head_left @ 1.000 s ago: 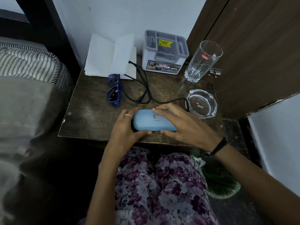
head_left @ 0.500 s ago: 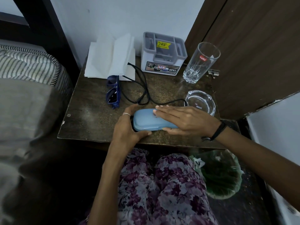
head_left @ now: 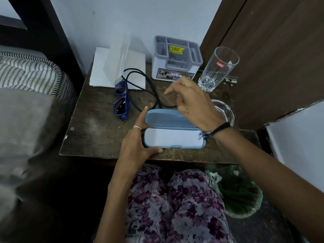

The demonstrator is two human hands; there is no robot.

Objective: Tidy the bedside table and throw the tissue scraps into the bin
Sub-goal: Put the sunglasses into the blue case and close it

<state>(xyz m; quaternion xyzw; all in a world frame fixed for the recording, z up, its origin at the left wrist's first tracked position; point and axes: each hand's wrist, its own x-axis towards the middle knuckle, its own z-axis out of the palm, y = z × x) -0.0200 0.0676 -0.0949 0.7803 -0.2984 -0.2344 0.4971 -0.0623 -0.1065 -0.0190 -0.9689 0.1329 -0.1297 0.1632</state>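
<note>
A light blue glasses case lies open near the front edge of the dark bedside table, its pale lining showing and nothing inside. My left hand grips the case's left end, thumb at the front and forefinger along the lid. My right hand hovers above the lid with loosely bent fingers and holds nothing. Blue sunglasses lie folded to the left of the case. White tissue sheets rest at the back left. A green-lined bin stands on the floor below the table's right side.
A black cable loops between the sunglasses and a grey-and-white organiser box at the back. A tall drinking glass and a glass ashtray stand on the right. A bed is at left, a wooden door at right.
The case, held closed under both hands before, now lies open. My right hand has lifted off it and moved up and back; my left hand still holds its left end.
</note>
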